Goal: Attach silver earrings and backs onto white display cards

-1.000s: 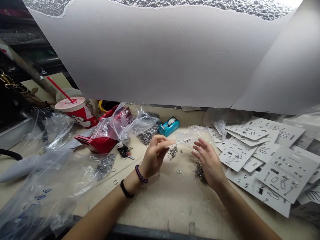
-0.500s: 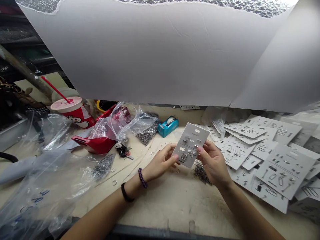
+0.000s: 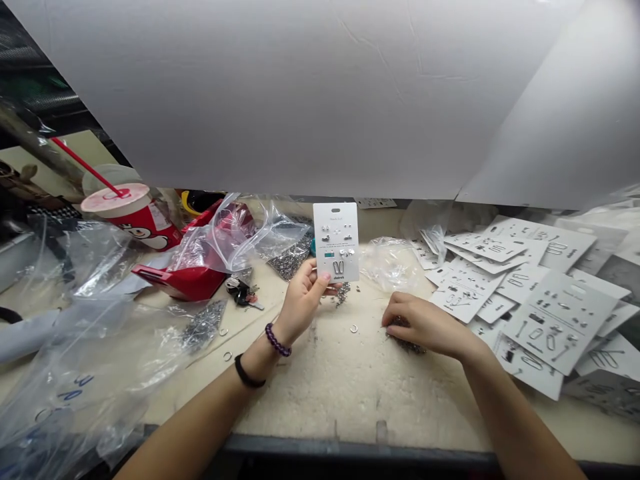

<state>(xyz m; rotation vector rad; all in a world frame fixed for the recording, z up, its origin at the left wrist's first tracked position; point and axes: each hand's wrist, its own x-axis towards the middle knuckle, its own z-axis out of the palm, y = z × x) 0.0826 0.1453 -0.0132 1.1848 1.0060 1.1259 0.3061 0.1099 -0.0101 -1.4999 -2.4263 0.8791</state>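
Note:
My left hand (image 3: 304, 299) pinches the lower left corner of a white earring card (image 3: 336, 230) and holds it upright, facing me. Small studs in rows and a pair of long loop earrings are fixed on the card. Off to the right, my right hand (image 3: 423, 323) rests on a small heap of dark metal pieces (image 3: 407, 341), fingers curled into it. Whether a piece is between those fingertips is hidden. Between the hands a silver ring (image 3: 354, 329) lies on the table (image 3: 345, 393). Behind and below the card is another scatter of small metal bits (image 3: 343, 293).
Filled earring cards (image 3: 520, 293) lie overlapping on the right. On the left are a red scoop (image 3: 180, 283), a paper cup (image 3: 133, 213) with a straw, keys (image 3: 243, 292) and clear plastic bags (image 3: 115, 373). A crumpled bag (image 3: 393, 263) sits behind; a white board (image 3: 300, 100) hangs above.
My right hand has let go of the earring card and moved down to the metal heap. My left hand has shifted left and turned the card upright.

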